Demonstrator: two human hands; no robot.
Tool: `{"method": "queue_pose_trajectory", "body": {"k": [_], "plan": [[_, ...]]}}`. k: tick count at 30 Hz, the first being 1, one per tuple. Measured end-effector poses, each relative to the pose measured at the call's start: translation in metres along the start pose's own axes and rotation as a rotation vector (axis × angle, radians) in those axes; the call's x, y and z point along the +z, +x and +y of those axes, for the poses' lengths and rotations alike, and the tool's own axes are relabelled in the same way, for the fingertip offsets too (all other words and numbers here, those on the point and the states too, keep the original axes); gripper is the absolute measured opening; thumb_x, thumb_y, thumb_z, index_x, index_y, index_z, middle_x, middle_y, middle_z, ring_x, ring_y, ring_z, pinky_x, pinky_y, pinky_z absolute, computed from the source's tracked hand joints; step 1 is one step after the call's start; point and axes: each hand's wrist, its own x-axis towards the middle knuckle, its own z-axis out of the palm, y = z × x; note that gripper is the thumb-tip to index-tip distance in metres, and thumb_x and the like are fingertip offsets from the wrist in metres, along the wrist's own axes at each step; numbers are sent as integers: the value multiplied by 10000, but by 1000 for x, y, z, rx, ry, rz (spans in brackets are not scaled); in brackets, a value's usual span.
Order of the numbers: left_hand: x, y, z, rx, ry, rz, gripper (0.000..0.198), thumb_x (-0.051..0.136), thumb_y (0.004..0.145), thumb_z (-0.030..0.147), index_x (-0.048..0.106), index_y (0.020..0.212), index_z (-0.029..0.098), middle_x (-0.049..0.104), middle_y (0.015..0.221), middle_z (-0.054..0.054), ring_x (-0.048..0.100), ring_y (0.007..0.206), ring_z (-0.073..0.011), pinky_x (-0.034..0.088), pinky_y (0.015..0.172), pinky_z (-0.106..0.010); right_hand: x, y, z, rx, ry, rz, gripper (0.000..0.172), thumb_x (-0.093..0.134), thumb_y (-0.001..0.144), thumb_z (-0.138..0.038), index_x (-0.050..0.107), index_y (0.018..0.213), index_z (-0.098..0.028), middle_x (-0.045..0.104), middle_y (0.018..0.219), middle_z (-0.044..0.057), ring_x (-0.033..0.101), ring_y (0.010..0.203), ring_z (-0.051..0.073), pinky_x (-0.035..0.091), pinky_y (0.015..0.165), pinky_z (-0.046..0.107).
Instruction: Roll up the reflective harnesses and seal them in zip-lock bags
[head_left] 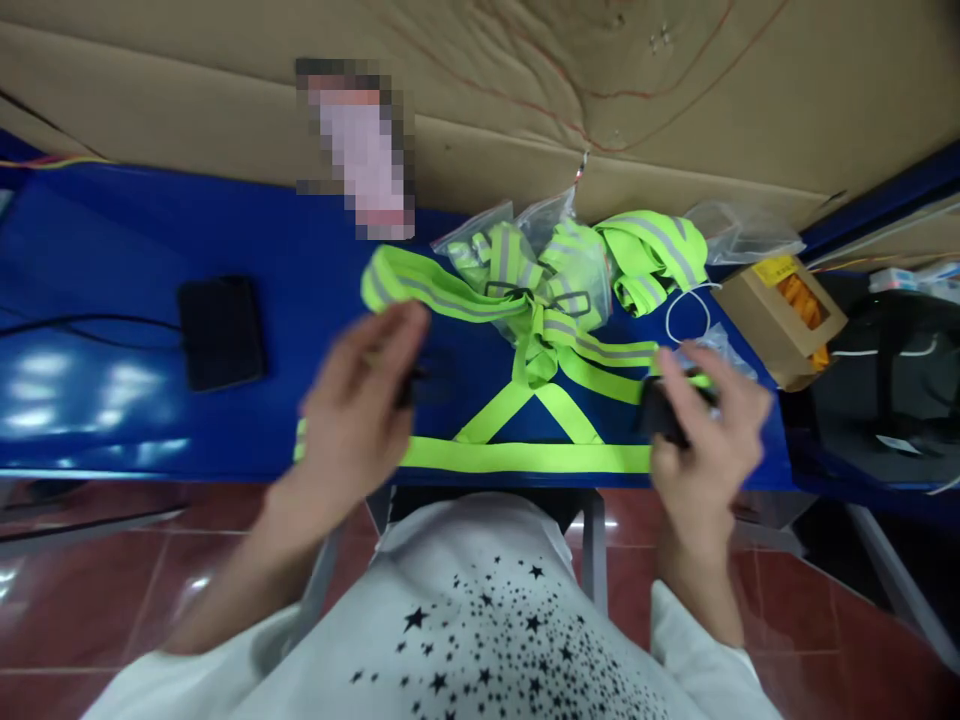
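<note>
— Where is that bright harness?
— The reflective harness (pixel 525 457) lies flat on the blue table (pixel 112 260), its long band along the near edge at six o'clock, two bands rising in a V toward the middle.
— And the hands?
— The right hand (pixel 705 435), at four o'clock, has fingers curled tight round a black buckle (pixel 661 412) at the band's end. The left hand (pixel 356 405), at eight o'clock, is blurred; fingers lie close together over the other end, with a dark clip (pixel 409 388) by the fingertips, but I cannot tell if they grip it.
— Anything else about?
— Bagged harnesses (pixel 525 255) heaped at twelve o'clock, a cardboard box (pixel 754 320) at two o'clock, a black pad (pixel 221 330) at ten o'clock
</note>
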Motion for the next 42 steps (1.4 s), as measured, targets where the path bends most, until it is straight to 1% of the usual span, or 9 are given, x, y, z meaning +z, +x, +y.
{"method": "queue_pose_trajectory", "body": {"k": [2,6,14,24,29,33,35,39,42], "plan": [[21,2,20,50,9,77,860,377,902,-46,110,1667,243,474,1562,-171,550,1347,-314,549,1003,-472,18,1,-25,-65,68,-107,805,471,837,-25,441,1553,-392,556,1463,69,561,1319,339,488,1021,578],[42,14,40,178,25,59,879,390,899,-62,25,1667,158,549,1499,-214,603,1262,-308,573,919,-420,35,1,-47,-99,168,-217,910,417,794,37,342,1596,-387,487,1507,66,510,1369,320,481,1054,538],[38,19,33,235,44,67,866,400,909,-65,12,1662,115,556,1490,-240,561,1348,-319,550,939,-414,31,0,-44,-28,189,-157,897,411,795,37,385,1572,-410,491,1474,59,529,1347,310,458,1091,542],[37,25,32,282,73,54,784,418,987,1,41,1661,135,582,1476,-222,627,1255,-283,555,946,-389,31,10,-47,-96,211,-153,853,392,811,37,410,1563,-365,504,1466,68,496,1380,310,458,1112,557],[39,35,36,351,48,99,699,414,1003,38,138,1643,91,564,1493,-233,590,1343,-306,557,967,-402,37,16,-54,-164,234,-90,826,418,786,36,416,1554,-268,518,1457,116,515,1350,328,496,1070,576],[17,58,38,327,57,132,667,382,984,26,212,1626,96,496,1564,-204,562,1380,-327,548,1008,-421,27,45,-59,-132,268,-84,763,466,853,-26,358,1576,-244,478,1506,112,459,1426,327,427,1169,590],[-2,73,36,330,54,193,639,399,976,48,288,1603,97,522,1549,-179,600,1329,-337,548,1017,-430,14,70,-55,-161,381,-146,760,597,922,-182,283,1606,-286,426,1572,76,425,1470,326,374,1228,577],[-35,98,33,300,-32,325,560,431,954,87,451,1511,38,592,1468,-192,591,1326,-338,494,1103,-444,-6,122,-28,-285,756,-281,1034,862,753,-530,283,1598,-394,229,1708,-7,449,1476,314,355,1268,533],[-44,108,28,286,-137,359,512,409,969,114,506,1468,46,598,1451,-190,562,1361,-302,450,1147,-438,0,145,-9,-252,911,-359,1012,913,656,-560,446,1525,-334,394,1643,32,525,1420,310,425,1220,528]]}}
